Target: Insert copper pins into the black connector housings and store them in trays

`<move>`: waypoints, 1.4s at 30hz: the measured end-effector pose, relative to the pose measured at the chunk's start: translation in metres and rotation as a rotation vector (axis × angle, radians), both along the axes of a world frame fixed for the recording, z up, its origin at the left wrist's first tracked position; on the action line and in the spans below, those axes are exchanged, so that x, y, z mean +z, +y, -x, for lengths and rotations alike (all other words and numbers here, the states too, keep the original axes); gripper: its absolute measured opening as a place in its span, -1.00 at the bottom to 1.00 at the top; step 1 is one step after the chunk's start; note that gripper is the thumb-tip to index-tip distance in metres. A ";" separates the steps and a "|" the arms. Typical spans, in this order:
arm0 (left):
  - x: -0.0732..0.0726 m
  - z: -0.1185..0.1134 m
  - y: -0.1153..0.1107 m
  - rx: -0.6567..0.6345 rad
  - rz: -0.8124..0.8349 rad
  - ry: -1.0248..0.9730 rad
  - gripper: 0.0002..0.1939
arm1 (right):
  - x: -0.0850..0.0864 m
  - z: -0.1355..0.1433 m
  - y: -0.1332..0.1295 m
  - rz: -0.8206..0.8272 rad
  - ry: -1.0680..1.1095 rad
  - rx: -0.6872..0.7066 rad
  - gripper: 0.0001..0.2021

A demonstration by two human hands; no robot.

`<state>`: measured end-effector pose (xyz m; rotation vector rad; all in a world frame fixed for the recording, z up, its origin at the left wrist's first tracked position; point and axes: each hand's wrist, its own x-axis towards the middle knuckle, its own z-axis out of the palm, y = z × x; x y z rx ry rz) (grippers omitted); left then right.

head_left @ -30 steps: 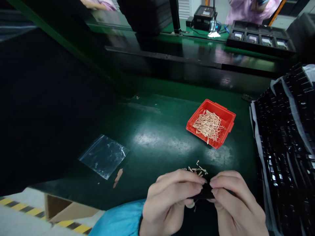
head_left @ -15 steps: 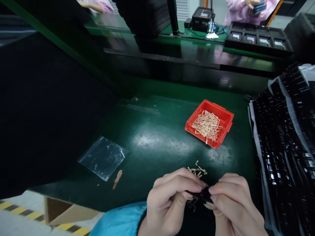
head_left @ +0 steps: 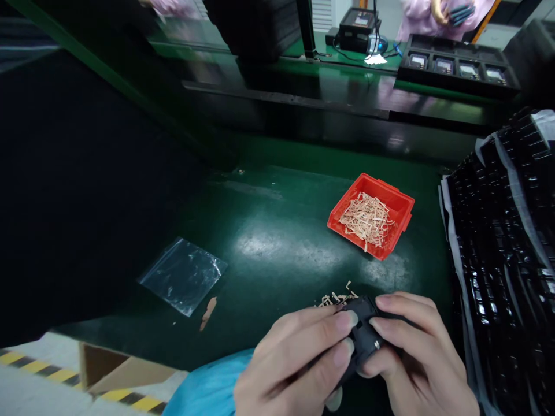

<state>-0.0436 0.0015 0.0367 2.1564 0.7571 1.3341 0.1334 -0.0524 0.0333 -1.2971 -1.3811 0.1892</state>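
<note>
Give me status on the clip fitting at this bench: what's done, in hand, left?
Done: cannot tell; no finished pieces are set apart in view. In hand: left hand and right hand both grip one small black part, with a few loose clips lying just beyond it. Left: red bin holds a heap of clips, and stacked black trays stand at the right.

Glossy green table (head_left: 277,242), red plastic bin (head_left: 401,203)
</note>
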 end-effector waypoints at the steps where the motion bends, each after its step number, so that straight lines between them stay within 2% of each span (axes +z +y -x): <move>1: 0.000 -0.002 -0.005 0.057 -0.024 -0.024 -0.77 | 0.000 0.002 0.000 -0.004 0.042 -0.028 -0.93; 4: -0.005 -0.012 -0.018 0.171 -0.068 -0.080 -0.87 | 0.000 0.002 -0.001 -0.014 0.057 -0.016 -0.94; 8: -0.015 -0.020 -0.022 0.167 -0.047 -0.098 -0.91 | -0.003 -0.013 -0.004 -0.029 -0.066 0.124 -0.89; 10: -0.018 -0.020 -0.017 0.186 -0.047 -0.160 -0.89 | -0.005 -0.018 -0.004 -0.028 -0.075 0.130 -0.90; 12: -0.017 -0.019 -0.010 0.141 -0.007 -0.180 -0.79 | -0.006 -0.019 -0.004 -0.014 -0.082 0.134 -0.84; 15: -0.010 -0.016 0.000 -0.057 0.248 -0.164 -0.82 | -0.004 -0.015 -0.003 0.047 -0.011 0.142 -0.78; 17: -0.006 -0.014 0.003 -0.126 0.430 -0.201 -0.85 | -0.002 -0.012 -0.004 0.112 0.102 0.159 -0.82; 20: -0.004 -0.015 0.000 -0.124 0.622 -0.244 -0.85 | 0.002 -0.011 -0.007 0.298 0.283 0.208 -0.87; 23: -0.009 -0.016 -0.003 -0.134 0.877 -0.275 -0.80 | 0.004 -0.014 -0.010 0.474 0.421 0.247 -0.81; 26: -0.014 -0.017 0.001 -0.183 1.109 -0.300 -0.65 | 0.001 -0.015 -0.010 0.561 0.487 0.265 -0.79; 30: -0.018 -0.016 0.009 -0.245 1.255 -0.304 -0.51 | -0.004 -0.011 -0.009 0.650 0.526 0.254 -0.75; 34: -0.021 -0.020 0.012 -0.230 1.243 -0.221 -0.54 | -0.009 -0.008 -0.011 0.625 0.494 0.210 -0.73; 37: -0.018 -0.018 0.008 -0.217 1.133 -0.101 -0.66 | -0.013 -0.009 -0.012 0.576 0.433 0.237 -0.74; 40: 0.001 0.003 0.013 -0.183 0.965 -0.004 -0.77 | -0.015 -0.009 -0.013 0.516 0.390 0.227 -0.80; 42: 0.025 0.022 0.034 -0.048 0.768 0.060 -0.83 | -0.015 -0.007 -0.015 0.491 0.383 0.189 -0.84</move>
